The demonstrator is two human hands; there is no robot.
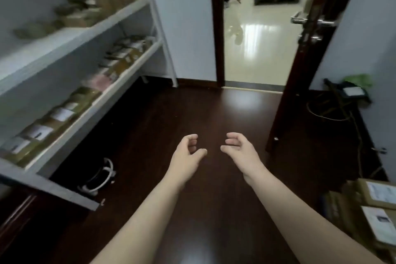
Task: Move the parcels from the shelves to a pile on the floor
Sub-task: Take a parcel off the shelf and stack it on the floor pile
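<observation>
Hovering over dark floor (192,103), left hand (186,153) and right hand (241,152) are loosely curled and empty, thumbs facing. Piled parcels (377,208) sit near right, labels up. Shelf parcels (53,118) lie in blurred rows, long axis along white shelves (53,47) toward doorway (252,38).

The white shelves (165,53) stand along the left wall. The upper board (120,17) carries a blurred row of brown parcels (100,6). The lower board (92,111) holds a longer row of labelled parcels (57,113) laid side by side, with a pink packet (100,81) among them. On the dark wooden floor (192,113), a black-and-white object (100,176) lies just under the shelving, cables (334,111) lie tangled by the right wall, and a pile of boxes (372,210) sits at the near right.
</observation>
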